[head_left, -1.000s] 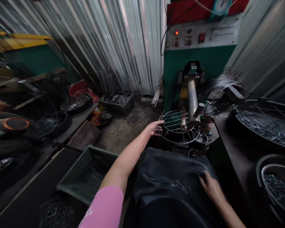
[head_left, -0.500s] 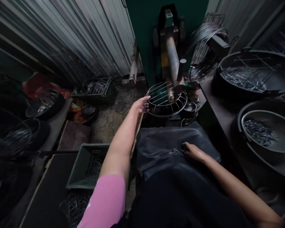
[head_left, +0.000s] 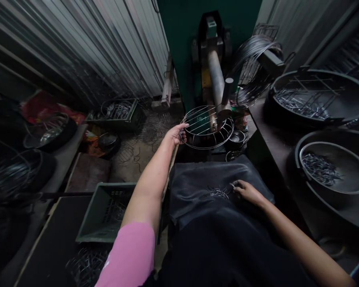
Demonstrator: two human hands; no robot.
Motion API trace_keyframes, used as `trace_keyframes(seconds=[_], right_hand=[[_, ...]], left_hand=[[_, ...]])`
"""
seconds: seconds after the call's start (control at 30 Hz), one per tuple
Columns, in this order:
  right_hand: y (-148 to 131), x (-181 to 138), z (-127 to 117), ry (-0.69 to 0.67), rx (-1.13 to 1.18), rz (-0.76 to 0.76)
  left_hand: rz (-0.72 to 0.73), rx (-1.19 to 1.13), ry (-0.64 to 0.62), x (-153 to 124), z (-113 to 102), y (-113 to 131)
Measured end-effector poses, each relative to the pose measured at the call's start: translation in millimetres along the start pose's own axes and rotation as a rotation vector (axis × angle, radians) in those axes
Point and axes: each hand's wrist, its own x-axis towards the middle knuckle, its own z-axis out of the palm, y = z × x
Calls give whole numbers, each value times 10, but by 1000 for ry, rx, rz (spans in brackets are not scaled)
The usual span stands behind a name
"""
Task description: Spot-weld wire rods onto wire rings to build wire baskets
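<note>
Your left hand (head_left: 175,134) is closed on the near-left rim of the round, domed wire rack (head_left: 207,126), thumb on top of the rim wire and fingers curled under it. The rack sits level on the grey steel cylinder (head_left: 214,81) of the green machine (head_left: 182,48), so the hand grips its edge, not its middle. To the left of that hand the room opens down to the dirt floor, strewn with loose wire; to its right the rack fills the space up to the short dark post (head_left: 226,92).

Your right hand (head_left: 249,191) rests on the dark cloth over your lap (head_left: 197,187), its fingers bent on a small heap of short bent wire pieces (head_left: 218,192), one piece pinched at the fingertips. The heap lies just left of that hand, well apart from the rack.

On the dark bench (head_left: 275,147) at your right I count two large round black basins (head_left: 317,97) holding wire pieces, and a coil of wire (head_left: 251,52) beyond them near the machine. At your left stands one green plastic crate (head_left: 107,211) with wire in it, close to your elbow, and a second, darker crate (head_left: 119,113) stands by the corrugated metal wall (head_left: 92,52).
</note>
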Motion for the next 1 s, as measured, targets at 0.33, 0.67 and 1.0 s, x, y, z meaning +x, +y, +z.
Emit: trace_keyframes(seconds=[0.33, 0.67, 1.0], right_hand=[[197, -62, 40, 209, -623, -175], [323, 114, -51, 203, -534, -288], [187, 17, -59, 374, -445, -274]], left_hand=[[99, -234, 79, -165, 63, -213], [227, -373, 179, -367, 165, -458], [289, -422, 275, -395, 219, -506]])
